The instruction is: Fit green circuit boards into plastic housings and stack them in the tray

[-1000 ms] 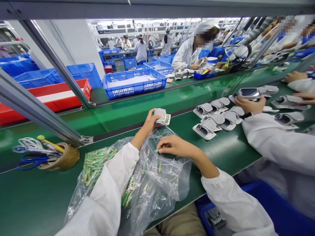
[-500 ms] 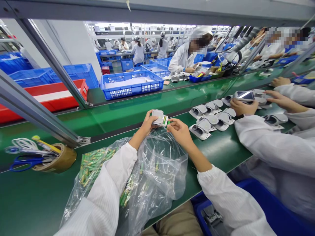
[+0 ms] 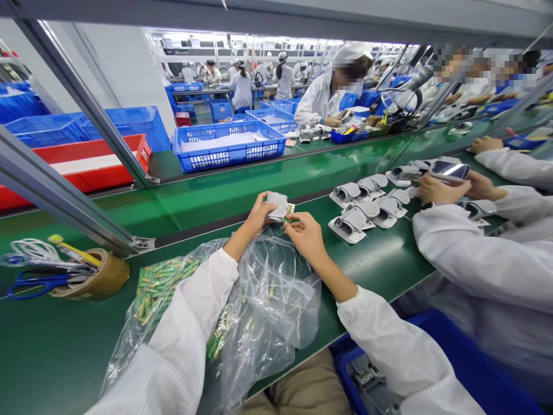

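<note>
My left hand (image 3: 258, 216) is closed around a small grey-white plastic device (image 3: 277, 206), held up above the bench. Thumb and fingers of my right hand (image 3: 303, 229) are pinched at the device's right end, over a small green part that they mostly cover. Under both hands lies a clear plastic bag (image 3: 276, 305), crumpled and open. Many small green and gold cylindrical pieces, like batteries (image 3: 162, 288), show through its left side. To the right, several grey-white devices with curved straps (image 3: 354, 222) stand in rows on the green bench.
A brown round holder (image 3: 108, 276) with blue scissors (image 3: 38, 282) and pens stands at left. Beyond the green belt (image 3: 207, 190) are a blue crate (image 3: 228, 153) and a red tray (image 3: 90, 173). At right, a co-worker's hands (image 3: 444, 187) hold a device; a blue bin (image 3: 345, 369) sits below the bench.
My right hand has moved slightly left, in against the device, covering more of the green part. The co-worker's device at right has shifted and turned.
</note>
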A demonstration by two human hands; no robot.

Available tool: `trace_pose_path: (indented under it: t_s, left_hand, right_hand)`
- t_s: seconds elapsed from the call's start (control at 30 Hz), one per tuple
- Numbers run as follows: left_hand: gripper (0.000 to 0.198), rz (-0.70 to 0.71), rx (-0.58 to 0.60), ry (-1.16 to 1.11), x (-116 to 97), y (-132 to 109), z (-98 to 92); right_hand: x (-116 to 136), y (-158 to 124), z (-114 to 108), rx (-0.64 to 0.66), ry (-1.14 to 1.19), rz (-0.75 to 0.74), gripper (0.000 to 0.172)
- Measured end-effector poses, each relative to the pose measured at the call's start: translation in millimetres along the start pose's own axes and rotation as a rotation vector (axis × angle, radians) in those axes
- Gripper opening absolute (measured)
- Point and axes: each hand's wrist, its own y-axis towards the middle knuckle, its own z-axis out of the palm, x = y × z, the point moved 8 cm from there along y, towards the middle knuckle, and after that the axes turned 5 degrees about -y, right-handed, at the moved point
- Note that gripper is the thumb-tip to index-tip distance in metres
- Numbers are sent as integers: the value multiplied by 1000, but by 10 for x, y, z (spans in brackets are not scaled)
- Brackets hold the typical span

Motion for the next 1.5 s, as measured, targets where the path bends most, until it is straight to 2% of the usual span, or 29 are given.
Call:
trace_pose_path:
  t_s: [0.3,0.5,0.6,0.7,0.8,0.87,0.97,1.07,1.3,1.5]
  left_hand:
    - [72,16,39,28,-24,-7,38]
    - [73,37,75,55,-53,-10,58]
    - [72,40,80,64,-54,-17,63]
    - [70,44,63,80,-32,-8,46]
    - [65,77,57,106,-17,11,32]
    - [60,108,76,131,-19,20,40]
    - [55,144,108,171,-41,15,54]
    - [50,156,151,199,-68,1,77]
    - [58,34,144,149,4,48,42]
    - [61,-4,159,136,34,53,38]
  right_hand:
    - [-48,11,49,29,-30,-61,38]
    - [49,5,63,43,-241,-186,20]
    - [135,5,37,35,-380,-240,18]
    - [260,3,-19,47,-497,-358,20]
    - [376,-31,-46,153,-526,-532,21]
    - [395,-41,-96,181,-559,-581,22]
    - [349,-33,-143,196,-656,-559,31]
    - [298,-58,-93,273,-697,-546,36]
    - [282,-107,-19,300,-674,-574,33]
    - [259,-100,16,303,-646,-576,31]
